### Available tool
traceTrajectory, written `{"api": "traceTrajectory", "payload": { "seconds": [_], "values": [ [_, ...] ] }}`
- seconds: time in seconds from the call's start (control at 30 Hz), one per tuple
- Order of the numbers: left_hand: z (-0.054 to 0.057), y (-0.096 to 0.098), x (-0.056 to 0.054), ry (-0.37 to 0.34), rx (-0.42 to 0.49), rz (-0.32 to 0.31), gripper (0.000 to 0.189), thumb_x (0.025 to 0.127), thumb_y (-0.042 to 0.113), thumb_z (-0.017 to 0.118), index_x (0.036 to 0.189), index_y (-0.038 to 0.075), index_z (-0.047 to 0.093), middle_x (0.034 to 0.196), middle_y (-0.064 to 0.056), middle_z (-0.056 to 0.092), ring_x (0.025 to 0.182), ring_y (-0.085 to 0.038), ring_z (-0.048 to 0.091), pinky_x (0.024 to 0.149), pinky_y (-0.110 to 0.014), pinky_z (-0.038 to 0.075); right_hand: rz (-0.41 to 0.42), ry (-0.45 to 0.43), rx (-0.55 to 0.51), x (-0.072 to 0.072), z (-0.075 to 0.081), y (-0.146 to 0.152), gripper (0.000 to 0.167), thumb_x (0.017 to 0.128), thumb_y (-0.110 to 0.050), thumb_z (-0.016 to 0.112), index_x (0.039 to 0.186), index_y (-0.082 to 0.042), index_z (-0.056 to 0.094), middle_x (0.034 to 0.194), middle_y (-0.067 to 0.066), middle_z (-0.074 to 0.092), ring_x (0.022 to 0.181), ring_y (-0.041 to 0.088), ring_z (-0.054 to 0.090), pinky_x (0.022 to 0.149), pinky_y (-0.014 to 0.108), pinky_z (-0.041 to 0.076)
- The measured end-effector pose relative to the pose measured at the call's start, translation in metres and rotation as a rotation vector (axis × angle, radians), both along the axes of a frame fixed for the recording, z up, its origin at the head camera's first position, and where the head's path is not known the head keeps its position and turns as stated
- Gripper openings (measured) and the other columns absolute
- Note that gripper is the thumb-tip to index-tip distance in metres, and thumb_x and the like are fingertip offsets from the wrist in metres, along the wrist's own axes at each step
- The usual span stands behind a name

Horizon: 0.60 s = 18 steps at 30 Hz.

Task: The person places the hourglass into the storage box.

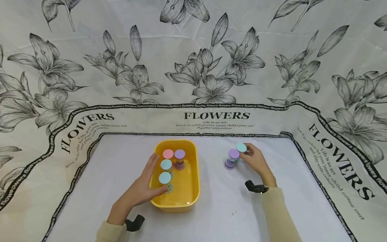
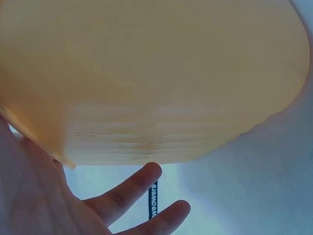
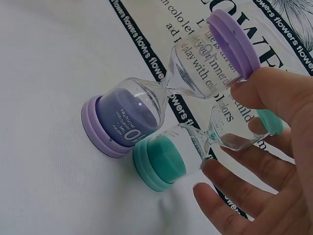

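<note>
My left hand (image 1: 140, 188) rests at the left side of a yellow bin (image 1: 190, 201), thumb over the rim and fingers spread, fairly straight, along the outer wall. Inside the bin stand several hourglasses: a pink one (image 1: 168, 154), a purple one (image 1: 179, 154) and two teal ones, the nearer teal hourglass (image 1: 165, 178) beside my thumb. To the right of the bin, my right hand (image 1: 255, 159) grips the upper part of a teal sand timer (image 3: 166, 159). A purple sand timer (image 3: 129, 117) stands against it, its upper cap close to my thumb. The left wrist view shows mostly bin wall.
A white cloth (image 1: 217, 215) covers the table. Behind it rises a backdrop printed with grey lilies (image 1: 214, 89) and FLOWERS lettering, edged by a black border strip. Each wrist wears a black camera mount (image 1: 256, 187).
</note>
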<state>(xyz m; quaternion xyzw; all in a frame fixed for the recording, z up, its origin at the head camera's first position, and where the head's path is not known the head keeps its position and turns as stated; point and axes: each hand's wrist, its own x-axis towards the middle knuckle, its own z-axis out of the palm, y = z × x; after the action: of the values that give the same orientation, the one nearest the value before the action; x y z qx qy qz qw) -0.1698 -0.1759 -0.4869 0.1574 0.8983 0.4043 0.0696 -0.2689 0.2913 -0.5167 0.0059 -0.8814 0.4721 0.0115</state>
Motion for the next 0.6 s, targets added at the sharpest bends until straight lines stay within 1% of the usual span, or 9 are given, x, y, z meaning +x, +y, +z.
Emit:
{"api": "traceTrajectory", "payload": {
  "seconds": [0.2,0.33,0.5,0.6],
  "values": [
    [0.0,0.0,0.001,0.011,-0.006,0.0,0.111,0.084,0.059,0.076,0.167,0.027,0.01,0.175,0.004,-0.006,0.157,-0.044,0.019,0.109,-0.078,0.033,0.007,0.004,0.033,0.003,0.001,0.005,0.06,0.099,-0.027,0.069,0.147,0.002,0.048,0.144,0.029,0.055,0.13,0.046,0.057,0.107,0.056,0.05],
    [0.0,0.0,0.001,0.011,-0.012,0.002,0.111,0.084,0.059,0.076,0.167,0.027,0.01,0.175,0.003,-0.005,0.157,-0.044,0.019,0.109,-0.078,0.033,0.0,0.009,0.034,0.004,0.002,0.009,0.06,0.098,-0.027,0.071,0.146,0.001,0.049,0.143,0.027,0.057,0.13,0.044,0.058,0.107,0.054,0.051],
    [0.0,0.0,0.001,0.01,-0.027,0.006,0.111,0.084,0.059,0.076,0.167,0.029,0.009,0.175,0.004,-0.006,0.157,-0.045,0.02,0.107,-0.08,0.034,0.001,0.029,0.041,0.008,0.013,0.014,0.06,0.098,-0.028,0.071,0.146,0.002,0.049,0.14,0.028,0.059,0.131,0.045,0.057,0.107,0.057,0.049],
    [0.0,0.001,0.001,0.009,-0.029,0.001,0.111,0.084,0.059,0.075,0.167,0.029,0.008,0.175,0.004,-0.006,0.156,-0.045,0.02,0.107,-0.08,0.034,0.004,0.035,0.051,0.01,0.021,0.019,0.061,0.098,-0.029,0.071,0.146,0.002,0.049,0.139,0.028,0.06,0.132,0.045,0.057,0.107,0.056,0.05]
  ]
}}
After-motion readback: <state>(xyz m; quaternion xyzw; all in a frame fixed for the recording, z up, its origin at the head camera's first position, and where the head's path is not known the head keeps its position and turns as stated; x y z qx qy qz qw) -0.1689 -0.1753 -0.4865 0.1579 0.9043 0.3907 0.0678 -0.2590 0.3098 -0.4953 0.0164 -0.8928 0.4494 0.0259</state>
